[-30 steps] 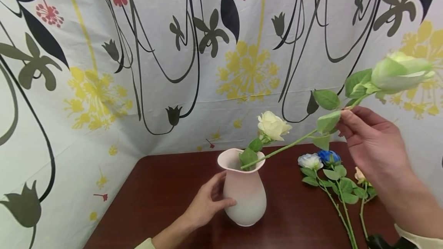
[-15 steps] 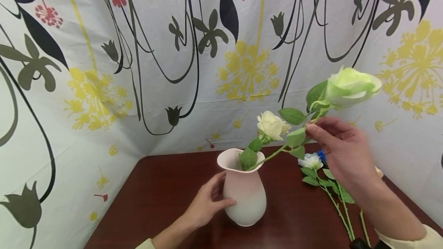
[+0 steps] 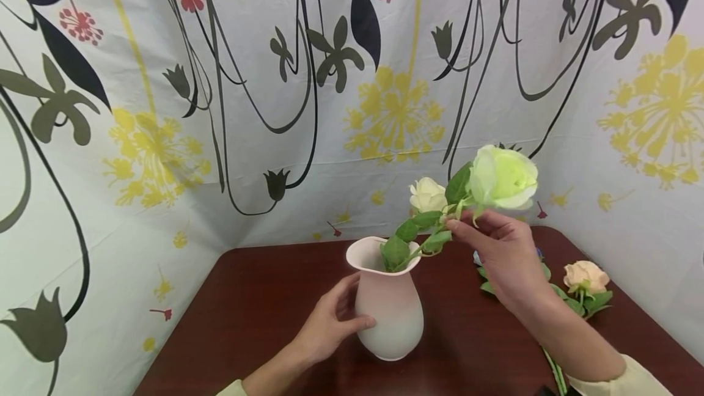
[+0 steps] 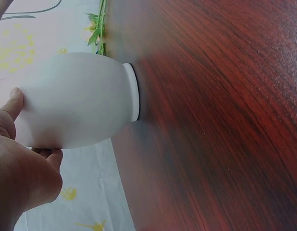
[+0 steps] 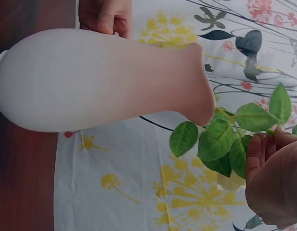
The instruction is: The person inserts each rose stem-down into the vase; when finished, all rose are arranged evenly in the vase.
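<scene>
A white vase [image 3: 389,316] with a wavy rim and a faint pink neck stands upright on the table. My left hand [image 3: 330,319] holds its left side, thumb across the front and fingers behind; the left wrist view shows the thumb on the vase wall too. Between thumb and fingers, my right hand [image 3: 503,252] pinches the stem of a pale green rose [image 3: 503,177] just under the bloom. That stem slants down into the vase mouth, its lower end hidden inside. A cream rose [image 3: 428,195] leans out of the vase, partly covered by the green rose's leaves [image 5: 216,139].
On the dark red-brown table [image 3: 264,298], a peach rose [image 3: 585,277] lies at the right. Blue and pale blue flowers beside it are mostly hidden behind my right arm. A patterned cloth [image 3: 275,78] hangs behind and at both sides.
My right hand has moved left and down with the green rose, bringing its bloom nearer the cream rose and its stem deeper into the vase. My left hand has stayed on the vase.
</scene>
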`<state>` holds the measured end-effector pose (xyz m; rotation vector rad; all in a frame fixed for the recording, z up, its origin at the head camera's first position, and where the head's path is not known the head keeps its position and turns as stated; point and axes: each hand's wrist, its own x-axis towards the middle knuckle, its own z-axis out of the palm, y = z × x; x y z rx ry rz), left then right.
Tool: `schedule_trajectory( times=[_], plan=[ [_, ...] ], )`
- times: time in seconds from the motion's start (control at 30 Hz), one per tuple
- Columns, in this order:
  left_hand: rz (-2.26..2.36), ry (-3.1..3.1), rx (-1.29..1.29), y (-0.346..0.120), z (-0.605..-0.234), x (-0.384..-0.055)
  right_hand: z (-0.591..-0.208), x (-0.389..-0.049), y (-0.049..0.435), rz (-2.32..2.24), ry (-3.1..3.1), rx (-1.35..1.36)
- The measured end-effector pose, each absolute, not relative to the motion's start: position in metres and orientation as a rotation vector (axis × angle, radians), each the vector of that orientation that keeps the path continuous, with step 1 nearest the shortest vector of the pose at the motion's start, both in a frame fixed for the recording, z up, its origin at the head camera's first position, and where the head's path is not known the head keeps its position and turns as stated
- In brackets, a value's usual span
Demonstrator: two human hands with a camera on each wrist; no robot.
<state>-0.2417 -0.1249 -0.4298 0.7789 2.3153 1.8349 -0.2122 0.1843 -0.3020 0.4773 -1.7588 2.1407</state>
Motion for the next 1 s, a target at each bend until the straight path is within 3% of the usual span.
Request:
schedule_trajectory(
  times=[0.3,0.77,1.0],
  plan=[
    [1.830,2.320,0.778,-0.126,-0.429,-0.242,-0.308,-0.222,0.168,2.156,-1.717,0.509],
    [1.839,2.319,0.796,-0.125,-0.431,-0.244,-0.340,-0.231,0.146,2.198,-1.973,0.254],
    [1.846,2.310,0.789,-0.125,-0.432,-0.243,-0.346,-0.226,0.138,2.501,-1.761,0.083]
  ],
)
